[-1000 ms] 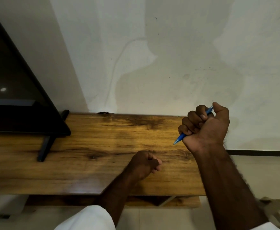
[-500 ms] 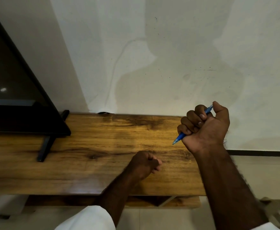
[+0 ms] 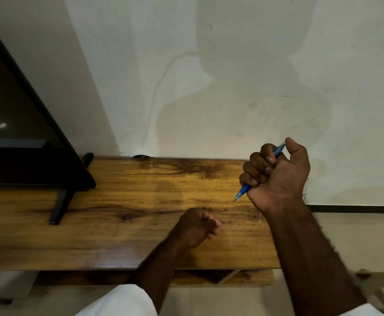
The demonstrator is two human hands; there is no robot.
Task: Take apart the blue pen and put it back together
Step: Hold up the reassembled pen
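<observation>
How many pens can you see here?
1. The blue pen is gripped in the right hand, over the wooden table's right end. The curled left hand could hide a part.

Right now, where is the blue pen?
Head view, right of centre: the right hand grips the blue pen over the right end of the wooden table, tip down-left.

Bare left hand (image 3: 195,226), bare right hand (image 3: 277,176), bare forearms (image 3: 305,258), white sleeves (image 3: 118,302) at the elbows
</observation>
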